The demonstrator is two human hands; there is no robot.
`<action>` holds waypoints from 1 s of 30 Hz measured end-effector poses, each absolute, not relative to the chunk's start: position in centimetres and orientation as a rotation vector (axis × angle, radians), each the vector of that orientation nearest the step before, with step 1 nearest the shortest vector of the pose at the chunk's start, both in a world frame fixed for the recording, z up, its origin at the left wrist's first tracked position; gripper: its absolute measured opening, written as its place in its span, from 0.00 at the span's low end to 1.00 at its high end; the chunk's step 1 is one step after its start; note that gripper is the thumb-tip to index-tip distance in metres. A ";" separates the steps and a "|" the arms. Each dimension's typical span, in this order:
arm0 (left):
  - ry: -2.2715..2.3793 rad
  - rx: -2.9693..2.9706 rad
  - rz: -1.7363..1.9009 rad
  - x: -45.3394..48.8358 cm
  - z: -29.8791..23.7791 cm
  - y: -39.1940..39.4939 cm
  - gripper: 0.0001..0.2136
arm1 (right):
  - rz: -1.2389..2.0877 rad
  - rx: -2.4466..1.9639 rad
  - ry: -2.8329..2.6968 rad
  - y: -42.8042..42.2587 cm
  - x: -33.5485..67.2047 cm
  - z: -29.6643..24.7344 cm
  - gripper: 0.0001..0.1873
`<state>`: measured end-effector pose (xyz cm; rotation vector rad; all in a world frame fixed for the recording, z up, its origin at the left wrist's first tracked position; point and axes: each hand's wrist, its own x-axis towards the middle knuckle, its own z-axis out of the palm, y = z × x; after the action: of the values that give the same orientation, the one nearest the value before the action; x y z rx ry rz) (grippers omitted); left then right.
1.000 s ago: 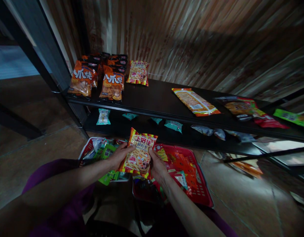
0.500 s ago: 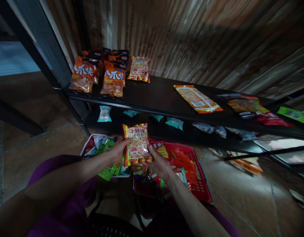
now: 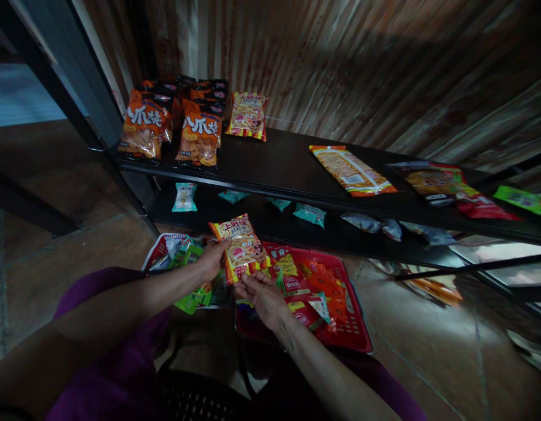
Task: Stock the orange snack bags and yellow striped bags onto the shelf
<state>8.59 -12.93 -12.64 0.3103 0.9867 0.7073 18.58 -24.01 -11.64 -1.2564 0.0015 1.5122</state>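
Note:
My left hand (image 3: 212, 261) grips a yellow and red snack bag (image 3: 241, 248) by its left edge, holding it tilted above a red basket (image 3: 351, 327). Just below the bag's lower edge is my right hand (image 3: 258, 292), fingers loosely curled and touching or nearly touching the bag. A matching yellow bag (image 3: 248, 115) stands on the top shelf (image 3: 288, 164) beside two rows of orange snack bags (image 3: 200, 139).
The black shelf unit holds flat packets (image 3: 351, 171) further right and small teal packets (image 3: 185, 197) on the lower shelf. A second basket (image 3: 158, 257) with green packs sits at left. A dark post (image 3: 77, 76) stands left; tiled floor lies right.
The bag has turned and tilted leftward. My right hand has slipped from its right side to beneath its lower edge; my left hand keeps its hold.

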 end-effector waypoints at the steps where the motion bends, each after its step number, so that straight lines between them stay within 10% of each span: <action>1: 0.997 0.289 0.668 8.6 -12.6 -13.0 0.08 | 1.491 -1.235 0.008 -24.0 18.6 -11.5 0.19; 30: 0.859 0.333 0.682 7.5 -12.5 -11.9 0.12 | 1.469 -1.187 -0.186 -24.0 20.4 -9.3 0.20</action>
<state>7.53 -11.90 -12.51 0.3330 0.8589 0.6819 20.39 -23.99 -9.32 -1.1871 -0.1857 1.4685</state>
